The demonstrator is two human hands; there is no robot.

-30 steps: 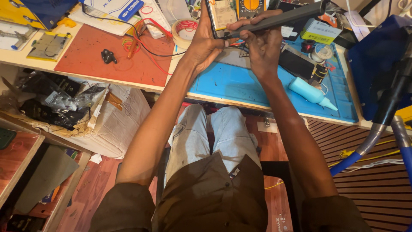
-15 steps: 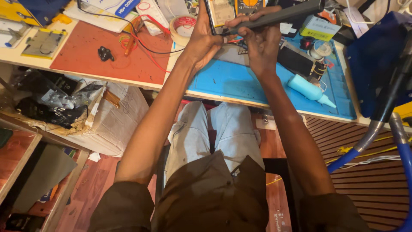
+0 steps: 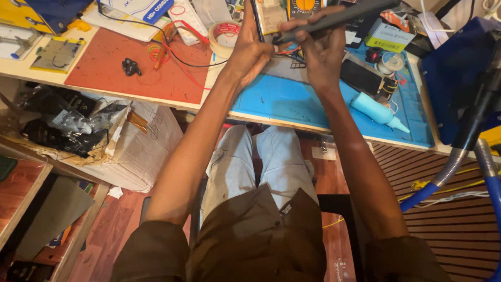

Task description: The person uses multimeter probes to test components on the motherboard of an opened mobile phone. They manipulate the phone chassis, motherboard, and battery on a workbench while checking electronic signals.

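The flat opened device (image 3: 269, 15) gripped upright in the left hand (image 3: 249, 49) runs out past the top edge, so its upper part cannot be seen, and the fingers cover its lower end. The long dark grey pen-shaped tool (image 3: 339, 15) in the right hand (image 3: 318, 52) has its tip hidden between the two hands — whether it touches the device cannot be told. The blue flexible hose (image 3: 433, 188) is cut off at the right edge. The small black object (image 3: 130, 67) on the red rubber mat (image 3: 104, 73) is too small to identify.
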